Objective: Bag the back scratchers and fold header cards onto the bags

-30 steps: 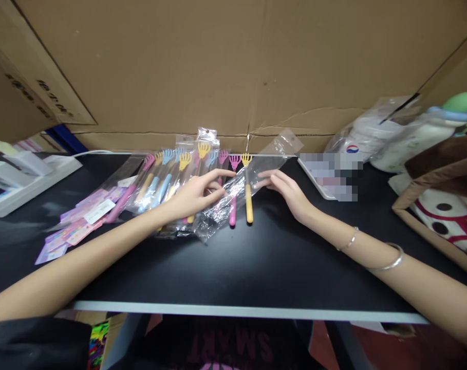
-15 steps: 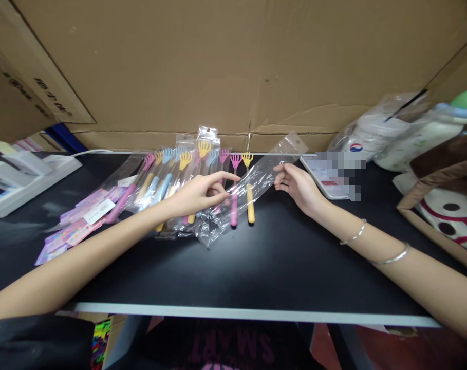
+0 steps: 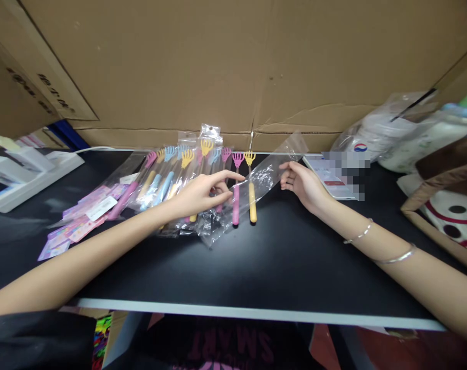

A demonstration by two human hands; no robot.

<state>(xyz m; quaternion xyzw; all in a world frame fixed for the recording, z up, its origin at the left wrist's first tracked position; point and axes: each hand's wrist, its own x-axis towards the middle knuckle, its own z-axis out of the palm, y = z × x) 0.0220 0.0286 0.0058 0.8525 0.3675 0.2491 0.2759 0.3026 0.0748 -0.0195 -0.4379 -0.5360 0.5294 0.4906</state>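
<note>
My left hand (image 3: 204, 194) reaches over the middle of the table, index finger stretched out and thumb apart below it. Its index fingertip is at a pink back scratcher (image 3: 236, 203); whether it touches cannot be told. Right of that, a yellow back scratcher (image 3: 252, 205) lies parallel. A clear plastic sleeve (image 3: 269, 174) slants across both. Beside the sleeve's right edge is my right hand (image 3: 300, 185), open, fingers loosely bent and nothing visible in them. Under and left of my left hand, several bagged back scratchers (image 3: 166, 182) in pink, yellow and blue overlap, partly hidden.
Purple and pink printed cards (image 3: 79, 218) lie left of the pile. A white power strip (image 3: 36, 177) stands far left. At right are a phone (image 3: 325, 177), a bagged white cup (image 3: 375, 136), a bottle (image 3: 414, 136) and a brown-handled bag (image 3: 449, 205). Cardboard (image 3: 218, 67) walls the back.
The view has shifted slightly, so things sit a little further right. Both hands keep nearly the same poses, and the sleeve and back scratchers lie as before.
</note>
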